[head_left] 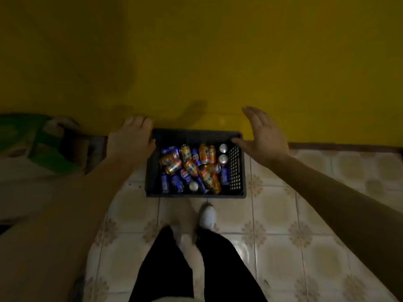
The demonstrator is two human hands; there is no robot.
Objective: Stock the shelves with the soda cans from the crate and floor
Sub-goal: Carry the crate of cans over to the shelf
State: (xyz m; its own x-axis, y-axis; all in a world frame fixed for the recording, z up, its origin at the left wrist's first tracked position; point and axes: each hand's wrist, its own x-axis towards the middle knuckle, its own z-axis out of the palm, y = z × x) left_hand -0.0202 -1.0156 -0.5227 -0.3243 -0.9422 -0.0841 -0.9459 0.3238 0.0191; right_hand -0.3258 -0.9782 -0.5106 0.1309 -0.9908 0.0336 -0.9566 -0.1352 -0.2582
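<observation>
— What is the room like?
— Dim: a yellow wall [218,62], a patterned tiled floor [305,214].
— And the cans?
— Soda cans [192,168] fill a dark crate [196,136] by the far wall. The left hand [130,138] and right hand [263,134] flank it, fingers straight, holding nothing.

Yellow wall [218,51], patterned floor tiles [305,247], green bag [32,144] at left.

Perhaps a home: tiled floor [283,225]
</observation>
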